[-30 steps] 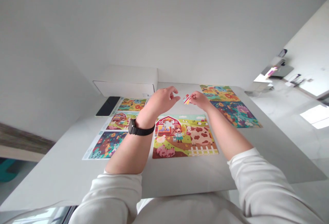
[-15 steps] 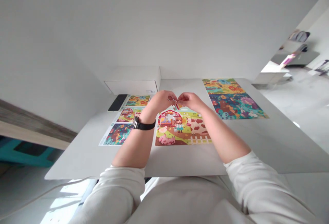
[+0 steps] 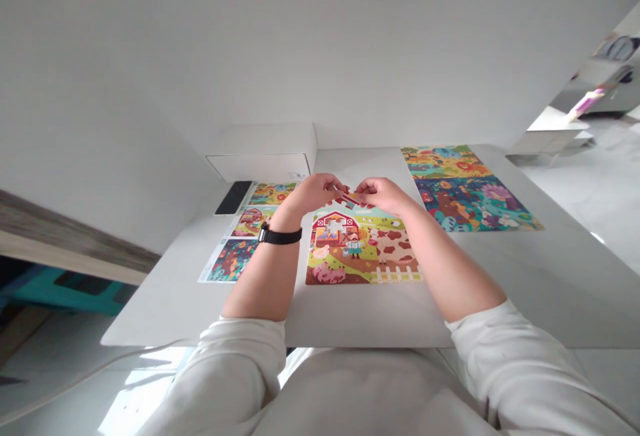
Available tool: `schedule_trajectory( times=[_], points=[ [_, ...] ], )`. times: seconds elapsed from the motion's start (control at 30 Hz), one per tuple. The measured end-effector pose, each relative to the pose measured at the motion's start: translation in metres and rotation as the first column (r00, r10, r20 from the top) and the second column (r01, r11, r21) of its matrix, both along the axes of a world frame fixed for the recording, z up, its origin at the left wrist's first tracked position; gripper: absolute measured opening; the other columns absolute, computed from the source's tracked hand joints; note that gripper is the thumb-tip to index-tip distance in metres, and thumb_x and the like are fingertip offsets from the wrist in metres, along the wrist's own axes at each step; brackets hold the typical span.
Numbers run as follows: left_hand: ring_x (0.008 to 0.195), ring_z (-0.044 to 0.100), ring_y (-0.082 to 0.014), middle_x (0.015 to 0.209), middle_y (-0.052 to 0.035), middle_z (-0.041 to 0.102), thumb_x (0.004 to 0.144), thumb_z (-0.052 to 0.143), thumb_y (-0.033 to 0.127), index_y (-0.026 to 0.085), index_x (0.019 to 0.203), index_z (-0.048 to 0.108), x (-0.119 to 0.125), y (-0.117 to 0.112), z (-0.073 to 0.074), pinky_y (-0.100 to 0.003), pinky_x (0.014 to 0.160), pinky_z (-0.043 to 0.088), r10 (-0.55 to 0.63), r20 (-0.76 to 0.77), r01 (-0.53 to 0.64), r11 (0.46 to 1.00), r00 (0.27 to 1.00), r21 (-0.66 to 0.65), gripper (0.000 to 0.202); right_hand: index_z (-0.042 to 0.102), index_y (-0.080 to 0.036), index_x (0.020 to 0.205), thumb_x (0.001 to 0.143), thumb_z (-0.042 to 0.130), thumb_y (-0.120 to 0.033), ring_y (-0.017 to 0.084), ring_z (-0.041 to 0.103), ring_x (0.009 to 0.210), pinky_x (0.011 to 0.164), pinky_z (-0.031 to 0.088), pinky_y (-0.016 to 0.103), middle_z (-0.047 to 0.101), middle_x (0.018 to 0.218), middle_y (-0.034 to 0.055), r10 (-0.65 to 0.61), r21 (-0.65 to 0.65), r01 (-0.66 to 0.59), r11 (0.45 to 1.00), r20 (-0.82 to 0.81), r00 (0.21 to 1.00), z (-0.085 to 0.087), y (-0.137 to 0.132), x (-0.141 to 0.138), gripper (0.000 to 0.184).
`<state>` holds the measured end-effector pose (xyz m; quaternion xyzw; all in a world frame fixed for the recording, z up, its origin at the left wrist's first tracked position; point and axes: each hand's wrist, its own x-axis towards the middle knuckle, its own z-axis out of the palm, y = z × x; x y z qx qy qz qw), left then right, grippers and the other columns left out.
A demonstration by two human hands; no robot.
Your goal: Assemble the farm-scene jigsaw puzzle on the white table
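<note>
A farm jigsaw puzzle (image 3: 363, 264) lies flat on the table in front of me, with a piece-shaped gap in its red barn. Above its far edge, my left hand (image 3: 320, 194) and my right hand (image 3: 381, 195) meet fingertip to fingertip. Both pinch a red and orange puzzle piece (image 3: 352, 200), partly covered by the fingers. Whether it is one piece or two joined, I cannot tell. A watch with a black band (image 3: 281, 236) is on my left wrist.
A white box (image 3: 260, 151) stands at the back left, with a black phone (image 3: 233, 197) before it. Left of the puzzle lies a sheet with three small pictures (image 3: 233, 259). Two colourful pictures, a savanna (image 3: 447, 161) and a sea scene (image 3: 477, 204), lie at the right on the white table (image 3: 370, 319).
The piece has turned to lie more sideways between my fingers, and my hands are slightly farther apart. The whole view has shifted a little.
</note>
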<state>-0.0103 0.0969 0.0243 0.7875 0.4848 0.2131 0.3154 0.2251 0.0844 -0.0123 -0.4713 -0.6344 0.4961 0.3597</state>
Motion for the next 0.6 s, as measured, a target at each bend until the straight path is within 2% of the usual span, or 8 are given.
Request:
schedule_trajectory(
  times=[0.1, 0.3, 0.6],
  points=[
    [0.065, 0.065, -0.0121, 0.083, -0.0059, 0.078, 0.088, 0.069, 0.031, 0.017, 0.099, 0.076, -0.0011, -0.0009, 0.0014, -0.023, 0.057, 0.042, -0.009, 0.009, 0.009, 0.999, 1.0, -0.038, 0.019, 0.07, -0.019, 0.085, 0.079, 0.09, -0.03, 0.015, 0.067, 0.068, 0.064, 0.054, 0.026, 0.075, 0.078, 0.0026, 0.01, 0.0, -0.01, 1.0, 0.015, 1.0, -0.0017, 0.0003, -0.0012, 0.023],
    [0.06, 0.058, -0.0117, 0.075, -0.0037, 0.076, 0.085, 0.071, 0.034, 0.017, 0.092, 0.079, -0.0014, -0.0068, 0.0093, -0.025, 0.055, 0.037, -0.007, -0.056, 0.006, 1.0, 0.998, -0.007, 0.019, 0.072, -0.019, 0.086, 0.08, 0.088, -0.031, 0.014, 0.066, 0.067, 0.063, 0.051, 0.025, 0.074, 0.075, 0.0013, 0.048, 0.042, -0.051, 0.998, 0.054, 0.997, -0.0066, -0.0006, -0.0045, 0.02],
    [0.061, 0.06, -0.0119, 0.074, -0.003, 0.075, 0.085, 0.068, 0.029, 0.018, 0.089, 0.08, -0.0027, -0.003, 0.0039, -0.024, 0.056, 0.038, -0.005, -0.071, 0.004, 1.0, 0.997, -0.01, 0.016, 0.074, -0.019, 0.087, 0.079, 0.087, -0.031, 0.015, 0.065, 0.068, 0.065, 0.051, 0.028, 0.075, 0.078, 0.0027, 0.058, 0.038, -0.062, 0.997, 0.087, 0.995, -0.0034, -0.0029, -0.0043, 0.019]
  ],
)
